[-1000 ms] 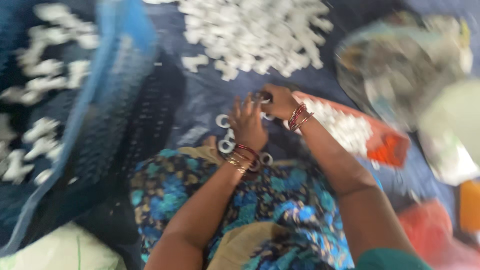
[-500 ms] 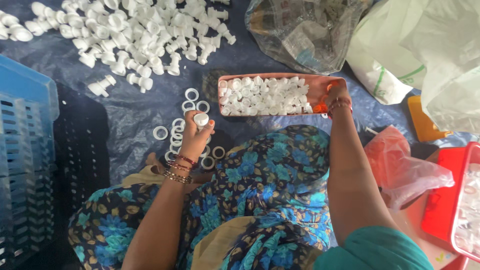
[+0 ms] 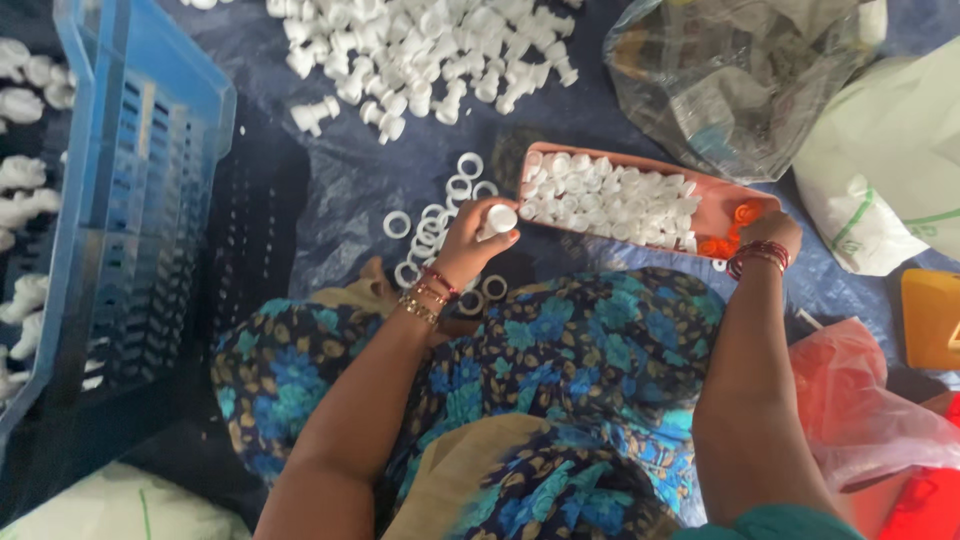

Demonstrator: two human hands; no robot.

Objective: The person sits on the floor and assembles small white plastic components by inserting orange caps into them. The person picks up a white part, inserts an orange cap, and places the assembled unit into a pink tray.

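The left hand [image 3: 468, 240] is closed around a small white plastic cap piece [image 3: 498, 219], pinching it between thumb and fingertips just above the lap; the right hand [image 3: 768, 237] rests at the far end of the orange tray [image 3: 640, 165], fingers curled over its rim among a few orange rings [image 3: 725, 243], though whether it grips anything I cannot tell. A second ago both hands were together over the loose rings; since then the right has travelled out to three o'clock and the left has come away with the white piece in it, so one piece looks assembled and the right seems to be fetching or placing at the tray. At eleven o'clock of the left hand lie scattered white rings [image 3: 440, 215] on the dark blue sheet [image 3: 340, 175]; at twelve a big heap of white fittings [image 3: 430, 50]; at nine a blue slatted crate [image 3: 130, 200]; at one a clear plastic bag [image 3: 730, 80]; at four a red bag [image 3: 860, 400].
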